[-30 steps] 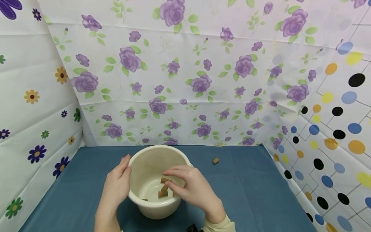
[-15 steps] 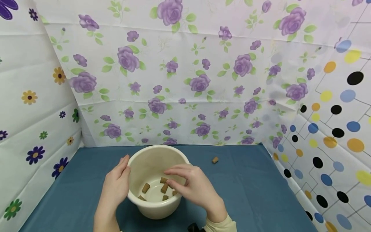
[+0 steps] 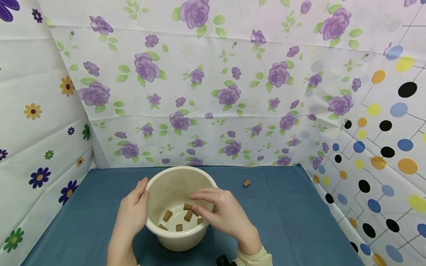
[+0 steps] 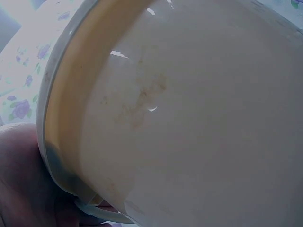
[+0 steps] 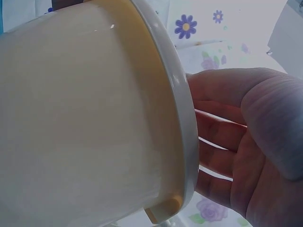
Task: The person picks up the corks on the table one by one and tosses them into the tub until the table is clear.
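A cream plastic bucket (image 3: 181, 242) stands on the table in the head view, its mouth facing me. Several brown corks (image 3: 188, 215) lie spread over its floor. My left hand (image 3: 131, 212) rests against the bucket's left side at the rim, fingers extended; in the left wrist view it is by the rim and handle lug. My right hand (image 3: 226, 216) reaches over the right rim, fingers and thumb apart inside the bucket. One cork is partly hidden behind the right thumb. The right wrist view shows the bucket's outer wall (image 5: 85, 118) and the right fingers (image 5: 220, 132) crossing its rim.
A single cork (image 3: 246, 183) lies on the blue tablecloth (image 3: 283, 221) right of the bucket. Patterned cloth walls (image 3: 213, 92) close in the back and both sides. A black object (image 3: 223, 260) is at the bottom edge, by the right sleeve.
Corks clumped below the right fingers have come apart and spread over the bucket floor; one rolled left near the front. Both hands stay nearly in place.
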`<state>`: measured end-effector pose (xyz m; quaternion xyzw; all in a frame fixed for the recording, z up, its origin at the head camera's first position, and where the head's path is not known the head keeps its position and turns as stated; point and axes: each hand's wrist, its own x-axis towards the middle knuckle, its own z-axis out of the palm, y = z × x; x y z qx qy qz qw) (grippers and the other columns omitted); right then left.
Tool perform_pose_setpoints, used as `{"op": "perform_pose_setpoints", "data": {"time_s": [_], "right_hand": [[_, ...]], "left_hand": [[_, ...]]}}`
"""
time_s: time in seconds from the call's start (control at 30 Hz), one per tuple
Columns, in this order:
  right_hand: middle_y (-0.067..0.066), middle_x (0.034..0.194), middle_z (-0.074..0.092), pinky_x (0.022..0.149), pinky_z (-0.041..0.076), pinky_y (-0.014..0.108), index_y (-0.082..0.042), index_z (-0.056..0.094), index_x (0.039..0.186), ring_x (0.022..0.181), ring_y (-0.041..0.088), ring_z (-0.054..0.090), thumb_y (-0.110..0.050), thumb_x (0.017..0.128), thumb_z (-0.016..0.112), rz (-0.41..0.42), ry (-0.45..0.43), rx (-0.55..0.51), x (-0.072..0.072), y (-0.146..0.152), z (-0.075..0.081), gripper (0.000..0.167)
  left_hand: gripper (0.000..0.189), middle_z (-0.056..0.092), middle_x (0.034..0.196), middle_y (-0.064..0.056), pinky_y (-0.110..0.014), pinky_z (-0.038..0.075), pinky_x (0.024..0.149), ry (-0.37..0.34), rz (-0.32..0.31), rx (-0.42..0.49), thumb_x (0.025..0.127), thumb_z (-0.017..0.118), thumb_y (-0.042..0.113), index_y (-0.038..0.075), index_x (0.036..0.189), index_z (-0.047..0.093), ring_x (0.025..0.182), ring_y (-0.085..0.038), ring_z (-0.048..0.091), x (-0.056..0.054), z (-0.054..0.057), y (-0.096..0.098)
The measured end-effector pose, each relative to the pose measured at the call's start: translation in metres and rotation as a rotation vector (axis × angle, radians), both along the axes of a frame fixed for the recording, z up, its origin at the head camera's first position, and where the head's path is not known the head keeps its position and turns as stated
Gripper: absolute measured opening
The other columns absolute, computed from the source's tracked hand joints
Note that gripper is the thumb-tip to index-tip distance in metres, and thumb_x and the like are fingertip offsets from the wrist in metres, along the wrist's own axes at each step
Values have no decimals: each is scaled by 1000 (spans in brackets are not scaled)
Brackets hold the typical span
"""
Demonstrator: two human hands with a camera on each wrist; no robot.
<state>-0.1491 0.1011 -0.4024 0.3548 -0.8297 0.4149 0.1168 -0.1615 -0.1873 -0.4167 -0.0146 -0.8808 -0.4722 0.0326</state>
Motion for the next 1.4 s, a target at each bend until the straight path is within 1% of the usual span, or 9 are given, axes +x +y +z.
{"op": "perform_pose_setpoints", "data": {"time_s": [0.07, 0.2, 0.37, 0.6, 0.7, 0.83, 1.07, 1.17, 1.4], "right_hand": [[-3, 130, 74, 53, 52, 15, -22, 78, 129, 82, 2, 64, -24, 104, 75, 3, -7, 2, 0, 0, 0, 26], [-4, 129, 74, 54, 52, 15, -22, 78, 130, 88, 2, 66, -24, 104, 75, 11, -14, 13, 0, 0, 0, 26], [-5, 129, 74, 52, 51, 15, -23, 78, 130, 84, 2, 66, -25, 104, 75, 12, -17, 15, 0, 0, 0, 27], [-4, 128, 75, 56, 50, 14, -21, 78, 131, 111, 10, 71, -25, 104, 75, 22, 6, 36, 0, -1, 2, 27], [-4, 128, 75, 54, 50, 14, -22, 78, 131, 95, 5, 70, -26, 104, 75, 12, 5, 42, 0, 0, 4, 27], [-5, 129, 74, 54, 51, 15, -24, 78, 130, 68, -3, 59, -24, 103, 76, -11, 2, 49, 0, 3, 3, 27], [-9, 127, 74, 61, 54, 18, -25, 79, 128, 83, -1, 64, -22, 102, 77, -39, 53, 54, -1, 14, 0, 26], [-9, 124, 74, 58, 52, 19, -25, 79, 127, 78, -2, 61, -20, 101, 78, -52, 78, 43, -1, 18, -2, 26], [-9, 121, 76, 56, 49, 18, -24, 80, 126, 84, 0, 64, -22, 102, 77, -87, 120, 33, 1, 28, -3, 24]], "left_hand": [[53, 25, 174, -12, -60, 17, 130, 0, 0, 1, 118, 36, 21, 6, 169, 29, 163, -33, 16, 0, 0, 0], [53, 25, 175, -12, -59, 17, 130, -4, 0, 4, 118, 36, 21, 6, 169, 29, 163, -32, 15, 0, 0, -1], [53, 25, 175, -12, -59, 16, 130, -2, -2, 10, 118, 37, 20, 6, 169, 29, 163, -32, 15, 0, 0, 0], [53, 25, 175, -11, -60, 16, 130, 5, -10, 12, 118, 37, 20, 5, 169, 29, 163, -32, 15, -1, 0, 1], [53, 25, 175, -11, -60, 16, 130, 5, -8, 13, 118, 37, 20, 6, 169, 29, 163, -32, 15, -1, 1, 1], [53, 25, 175, -11, -59, 16, 130, -1, -3, 13, 118, 37, 21, 6, 169, 29, 163, -31, 15, 0, 1, 1], [53, 25, 175, -10, -59, 16, 130, -2, -2, 16, 118, 37, 22, 7, 169, 29, 163, -31, 15, 0, 1, 0], [53, 25, 175, -10, -59, 16, 130, -4, -1, 18, 118, 37, 21, 7, 169, 29, 163, -31, 15, 0, 1, 0], [53, 26, 174, -10, -58, 16, 131, 4, 8, 21, 118, 37, 20, 6, 168, 31, 163, -31, 15, 1, 1, 0]]}}
